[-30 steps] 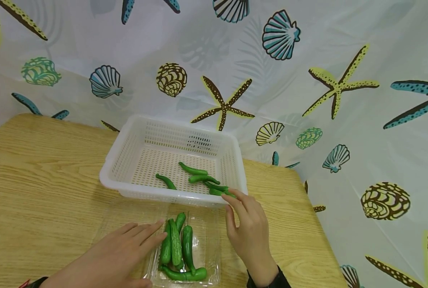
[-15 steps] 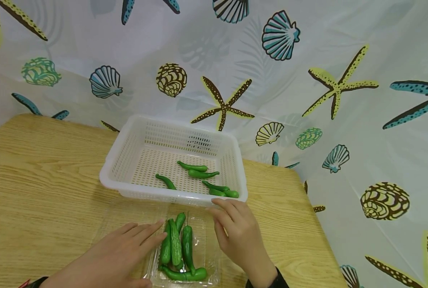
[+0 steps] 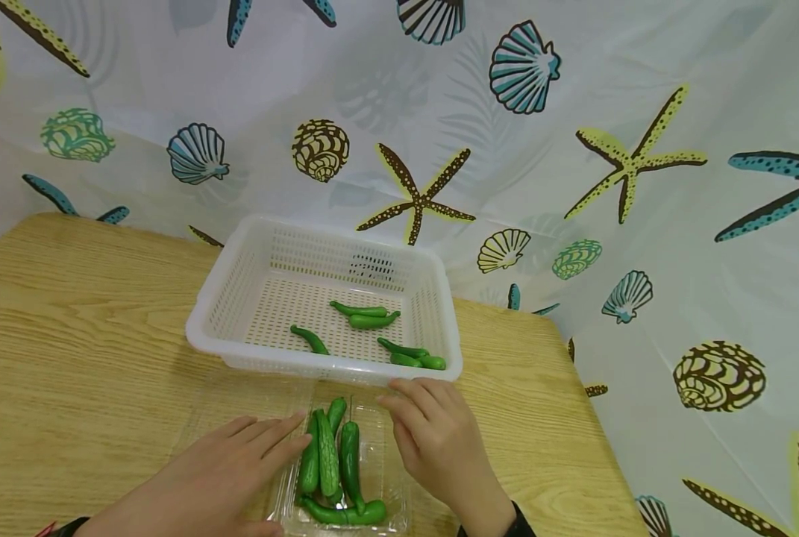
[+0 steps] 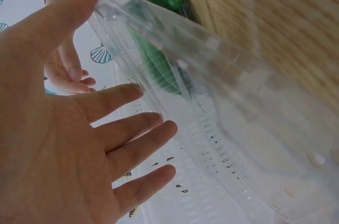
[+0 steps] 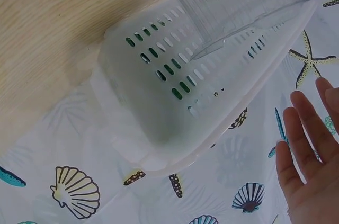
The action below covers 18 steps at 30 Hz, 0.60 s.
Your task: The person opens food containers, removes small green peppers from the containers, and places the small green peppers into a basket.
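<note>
My left hand [image 3: 204, 466] lies with fingers extended at the left edge of a clear plastic clamshell box [image 3: 394, 477]; in the left wrist view its fingertips touch or nearly touch the rim. Several green peppers [image 3: 328, 451] lie in the box, most lengthwise and one across its near end. My right hand [image 3: 442, 440] hovers over the box's right side, in front of the basket, fingers relaxed. Nothing shows in its fingers in the right wrist view. Inside the white basket [image 3: 325, 363] are several more green peppers [image 3: 372, 321], partly hidden by its front wall.
Behind the box, the basket stands on a wood-grain table [image 3: 70, 335]. The clamshell's transparent lid [image 3: 238, 403] lies folded out to the left, partly under my left hand. A white cloth [image 3: 540, 171] printed with shells and starfish hangs behind and to the right.
My right hand has drawn back from the basket's front right rim, toward the left and nearer me. One pepper in the basket has turned and shifted slightly. My left hand has stayed put.
</note>
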{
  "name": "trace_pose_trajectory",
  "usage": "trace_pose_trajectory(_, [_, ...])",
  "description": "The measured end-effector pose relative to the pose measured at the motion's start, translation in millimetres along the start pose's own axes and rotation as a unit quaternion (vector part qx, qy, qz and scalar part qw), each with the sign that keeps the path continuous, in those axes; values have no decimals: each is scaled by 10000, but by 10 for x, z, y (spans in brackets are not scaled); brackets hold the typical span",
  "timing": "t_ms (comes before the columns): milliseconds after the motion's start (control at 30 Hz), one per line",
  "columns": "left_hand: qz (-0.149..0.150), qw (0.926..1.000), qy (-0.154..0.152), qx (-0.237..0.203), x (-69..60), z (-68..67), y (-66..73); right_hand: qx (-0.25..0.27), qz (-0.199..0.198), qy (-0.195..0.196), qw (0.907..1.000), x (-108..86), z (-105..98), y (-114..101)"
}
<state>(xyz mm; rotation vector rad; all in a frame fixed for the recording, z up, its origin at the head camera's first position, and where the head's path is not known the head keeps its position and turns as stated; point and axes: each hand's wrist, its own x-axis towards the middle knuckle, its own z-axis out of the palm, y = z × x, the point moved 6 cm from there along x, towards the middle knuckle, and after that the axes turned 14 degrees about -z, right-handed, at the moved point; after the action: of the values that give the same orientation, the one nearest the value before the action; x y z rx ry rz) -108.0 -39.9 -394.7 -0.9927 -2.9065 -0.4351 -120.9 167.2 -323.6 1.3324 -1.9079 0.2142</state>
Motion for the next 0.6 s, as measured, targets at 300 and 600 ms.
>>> trace_pose_trajectory(300, [-16, 10000, -50, -2, -2, 7, 1, 64, 8, -143, 9999, -6, 30, -19])
trace_pose_trajectory(600, [-64, 9999, -98, -15, -10, -6, 12, 127, 39, -353, 9993, -17, 65, -43])
